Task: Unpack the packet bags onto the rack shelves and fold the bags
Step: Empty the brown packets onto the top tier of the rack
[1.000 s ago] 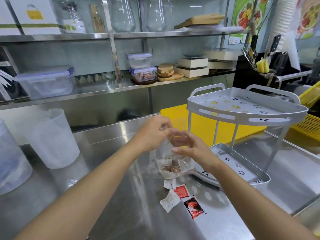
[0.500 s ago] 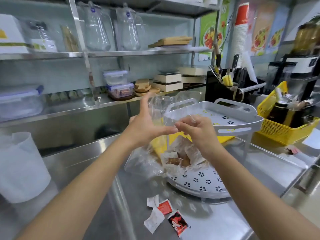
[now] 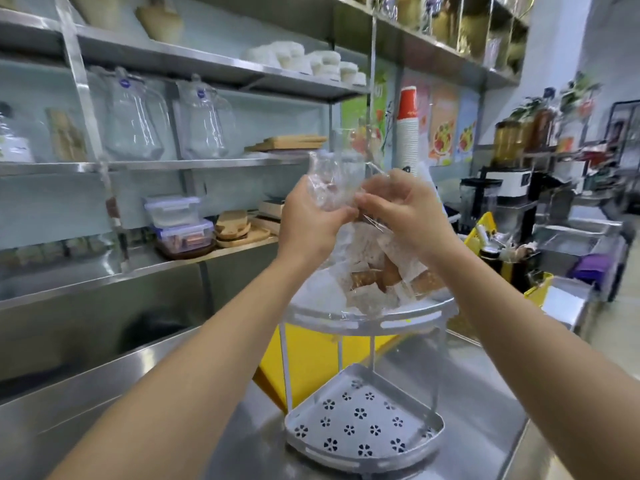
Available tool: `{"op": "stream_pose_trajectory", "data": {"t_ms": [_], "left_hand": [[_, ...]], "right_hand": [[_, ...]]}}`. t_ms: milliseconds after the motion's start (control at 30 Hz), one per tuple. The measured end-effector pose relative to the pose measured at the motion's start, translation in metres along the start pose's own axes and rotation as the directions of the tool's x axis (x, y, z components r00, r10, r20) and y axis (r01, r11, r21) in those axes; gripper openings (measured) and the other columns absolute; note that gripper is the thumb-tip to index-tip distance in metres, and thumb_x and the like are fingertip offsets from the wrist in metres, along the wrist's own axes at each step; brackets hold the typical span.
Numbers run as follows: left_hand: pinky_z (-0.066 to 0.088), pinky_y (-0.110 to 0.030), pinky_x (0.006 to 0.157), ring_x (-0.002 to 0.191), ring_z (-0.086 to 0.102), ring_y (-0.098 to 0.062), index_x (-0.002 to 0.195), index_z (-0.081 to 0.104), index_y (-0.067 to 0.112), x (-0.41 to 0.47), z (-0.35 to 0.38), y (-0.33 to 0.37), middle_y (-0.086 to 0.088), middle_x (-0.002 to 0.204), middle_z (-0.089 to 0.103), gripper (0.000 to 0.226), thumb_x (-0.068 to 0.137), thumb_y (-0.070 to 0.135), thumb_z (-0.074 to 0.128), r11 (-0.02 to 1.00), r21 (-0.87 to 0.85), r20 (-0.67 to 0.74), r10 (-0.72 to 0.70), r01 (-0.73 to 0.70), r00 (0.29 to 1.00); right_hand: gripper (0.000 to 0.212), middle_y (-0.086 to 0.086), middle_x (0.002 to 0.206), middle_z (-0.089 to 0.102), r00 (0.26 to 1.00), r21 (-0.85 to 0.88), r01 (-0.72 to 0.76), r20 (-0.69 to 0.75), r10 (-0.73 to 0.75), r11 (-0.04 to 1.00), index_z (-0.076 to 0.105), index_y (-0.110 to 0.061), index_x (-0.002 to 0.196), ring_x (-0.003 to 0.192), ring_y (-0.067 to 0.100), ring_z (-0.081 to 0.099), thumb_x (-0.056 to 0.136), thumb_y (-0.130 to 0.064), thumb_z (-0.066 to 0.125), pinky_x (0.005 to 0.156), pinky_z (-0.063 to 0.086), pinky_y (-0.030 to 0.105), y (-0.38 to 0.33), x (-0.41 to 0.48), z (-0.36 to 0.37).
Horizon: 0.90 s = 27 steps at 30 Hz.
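A clear plastic bag [image 3: 334, 188] full of small white and brown packets [image 3: 372, 278] hangs over the top shelf [image 3: 391, 322] of a white two-tier corner rack. My left hand [image 3: 308, 223] grips the bag's neck from the left. My right hand [image 3: 401, 213] pinches the plastic at the neck from the right. The packets sag onto the top shelf. The rack's lower shelf [image 3: 363, 427], with flower-shaped holes, holds nothing.
The rack stands on a steel counter [image 3: 214, 441] in front of a yellow cutting board [image 3: 311, 355]. Wall shelves behind hold glass jugs [image 3: 133, 116], lidded containers [image 3: 176, 220] and wooden boards. A yellow basket [image 3: 485, 237] and appliances stand at the right.
Both hands have lifted the bag from the counter, past the lower shelf, up over the rack's top shelf. The loose packets on the counter have left the view.
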<state>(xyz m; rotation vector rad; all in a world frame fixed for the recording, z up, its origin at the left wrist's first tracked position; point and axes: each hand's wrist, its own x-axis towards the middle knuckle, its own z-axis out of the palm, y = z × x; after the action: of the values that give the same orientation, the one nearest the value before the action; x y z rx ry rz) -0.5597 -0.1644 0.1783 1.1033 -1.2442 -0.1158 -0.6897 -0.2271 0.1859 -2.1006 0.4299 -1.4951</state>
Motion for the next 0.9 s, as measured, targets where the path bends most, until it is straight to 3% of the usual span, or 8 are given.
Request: {"op": "stream_pose_trajectory", "data": {"t_ms": [133, 300, 367, 467, 567, 700, 800, 900], "left_hand": [[0.057, -0.026, 0.063, 0.065, 0.066, -0.004, 0.098, 0.053, 0.016, 0.024, 0.018, -0.011, -0.005, 0.088, 0.065, 0.045, 0.064, 0.001, 0.078, 0.986, -0.153, -0.108, -0.087, 0.070, 0.990], [0.054, -0.050, 0.084, 0.098, 0.065, -0.032, 0.124, 0.044, -0.002, 0.044, 0.037, -0.034, -0.027, 0.117, 0.059, 0.073, 0.061, 0.000, 0.080, 0.895, -0.398, -0.208, -0.303, 0.203, 0.930], [0.056, -0.046, 0.082, 0.096, 0.066, -0.033, 0.126, 0.043, -0.005, 0.045, 0.049, -0.041, -0.027, 0.110, 0.062, 0.074, 0.061, -0.002, 0.080, 0.861, -0.460, -0.206, -0.342, 0.218, 0.917], [0.058, -0.029, 0.059, 0.070, 0.069, -0.019, 0.118, 0.048, -0.004, 0.046, 0.064, -0.050, -0.016, 0.089, 0.066, 0.062, 0.064, -0.005, 0.077, 0.820, -0.539, -0.214, -0.355, 0.192, 0.910], [0.058, -0.032, 0.057, 0.062, 0.066, -0.016, 0.105, 0.054, 0.000, 0.048, 0.073, -0.060, -0.012, 0.079, 0.065, 0.046, 0.065, -0.008, 0.075, 0.761, -0.620, -0.185, -0.379, 0.192, 0.907], [0.050, -0.025, 0.046, 0.066, 0.061, -0.022, 0.111, 0.050, 0.004, 0.046, 0.059, -0.090, -0.010, 0.089, 0.063, 0.053, 0.066, 0.006, 0.078, 0.698, -0.456, -0.019, -0.627, 0.551, 0.779], [0.051, -0.031, 0.063, 0.079, 0.056, -0.020, 0.130, 0.033, 0.011, 0.040, 0.033, -0.111, -0.008, 0.107, 0.057, 0.082, 0.064, 0.008, 0.080, 0.597, -0.280, 0.066, -0.769, 0.751, 0.636], [0.045, -0.045, 0.096, 0.107, 0.054, -0.027, 0.135, 0.014, 0.019, 0.038, 0.018, -0.119, -0.010, 0.129, 0.047, 0.099, 0.063, 0.014, 0.081, 0.692, -0.261, -0.118, -0.715, 0.673, 0.689]], "right_hand": [[0.015, -0.001, 0.073, 0.065, 0.982, 0.106, -0.152, -0.098, 0.163, 0.983, 0.068, -0.013, 0.084, 0.070, 0.008, 0.060, 0.082, -0.028, 0.065, 0.069, 0.047, 0.022, 0.025, 0.000, -0.037], [0.011, -0.007, 0.066, 0.072, 0.958, 0.081, -0.279, -0.050, 0.283, 0.957, 0.071, -0.008, 0.089, 0.066, 0.007, 0.066, 0.081, -0.015, 0.066, 0.066, 0.055, 0.024, 0.067, -0.008, -0.067], [0.008, -0.005, 0.066, 0.072, 0.952, 0.099, -0.296, -0.048, 0.301, 0.950, 0.074, -0.012, 0.084, 0.066, 0.009, 0.065, 0.080, -0.015, 0.067, 0.066, 0.054, 0.026, 0.077, -0.009, -0.072], [0.009, -0.002, 0.066, 0.072, 0.947, 0.129, -0.280, -0.125, 0.296, 0.951, 0.074, -0.022, 0.073, 0.066, 0.017, 0.064, 0.077, -0.016, 0.069, 0.065, 0.050, 0.037, 0.086, -0.001, -0.077], [0.008, -0.003, 0.062, 0.070, 0.943, 0.115, -0.276, -0.160, 0.292, 0.954, 0.074, -0.023, 0.070, 0.063, 0.020, 0.061, 0.075, -0.016, 0.072, 0.061, 0.048, 0.036, 0.095, 0.010, -0.082], [0.016, -0.007, 0.056, 0.069, 0.952, 0.034, -0.297, -0.072, 0.299, 0.954, 0.073, -0.027, 0.062, 0.056, 0.003, 0.062, 0.074, -0.015, 0.073, 0.051, 0.051, 0.017, 0.109, 0.019, -0.080], [0.016, -0.003, 0.060, 0.067, 0.945, -0.018, -0.326, -0.016, 0.326, 0.945, 0.072, -0.026, 0.061, 0.053, 0.000, 0.060, 0.073, -0.016, 0.074, 0.050, 0.051, 0.014, 0.117, 0.024, -0.077], [0.020, -0.010, 0.049, 0.065, 0.941, -0.031, -0.338, 0.022, 0.339, 0.941, 0.072, -0.028, 0.056, 0.050, -0.001, 0.059, 0.072, -0.017, 0.075, 0.048, 0.051, 0.013, 0.121, 0.031, -0.075]]}}
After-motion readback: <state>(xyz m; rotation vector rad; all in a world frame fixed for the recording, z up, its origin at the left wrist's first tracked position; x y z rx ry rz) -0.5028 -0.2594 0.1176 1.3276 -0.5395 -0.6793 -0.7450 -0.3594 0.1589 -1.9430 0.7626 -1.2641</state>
